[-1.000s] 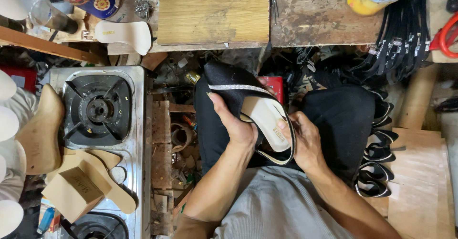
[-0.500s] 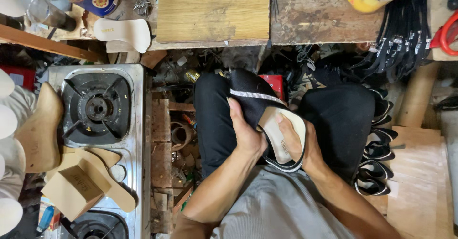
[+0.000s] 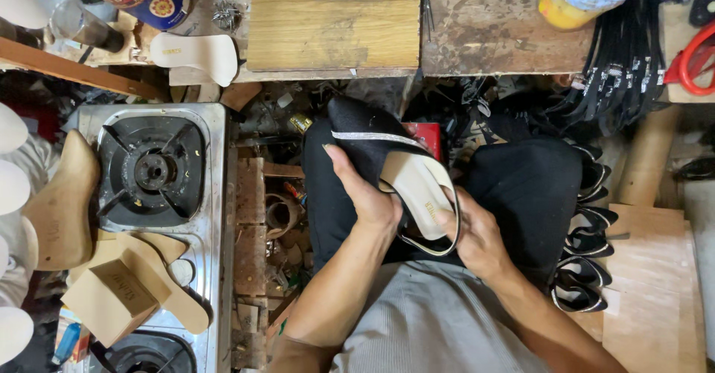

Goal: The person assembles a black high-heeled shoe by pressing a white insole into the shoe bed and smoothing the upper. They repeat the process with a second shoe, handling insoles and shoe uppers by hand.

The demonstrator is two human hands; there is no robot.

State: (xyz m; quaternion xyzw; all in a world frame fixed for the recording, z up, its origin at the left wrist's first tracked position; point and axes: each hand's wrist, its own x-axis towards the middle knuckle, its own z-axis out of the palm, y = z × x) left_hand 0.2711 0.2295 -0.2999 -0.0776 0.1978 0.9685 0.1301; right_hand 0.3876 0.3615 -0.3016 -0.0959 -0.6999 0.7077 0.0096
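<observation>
Here the left hand (image 3: pixel 365 194) is wrapping around the black slipper (image 3: pixel 387 161) over the lap, fingers curled on its upper, while the right hand (image 3: pixel 477 235) is pinching the heel end. The cream insole (image 3: pixel 421 194) is already sitting inside and the silver-trimmed strap is attached; the remaining finishing is looking minor

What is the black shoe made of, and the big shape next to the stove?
The black shoe looks like matte, fuzzy fabric or suede, with a glittery strip and a smooth cream insole. The foot-shaped block by the stove looks like bare wood, tan and unpolished.
</observation>
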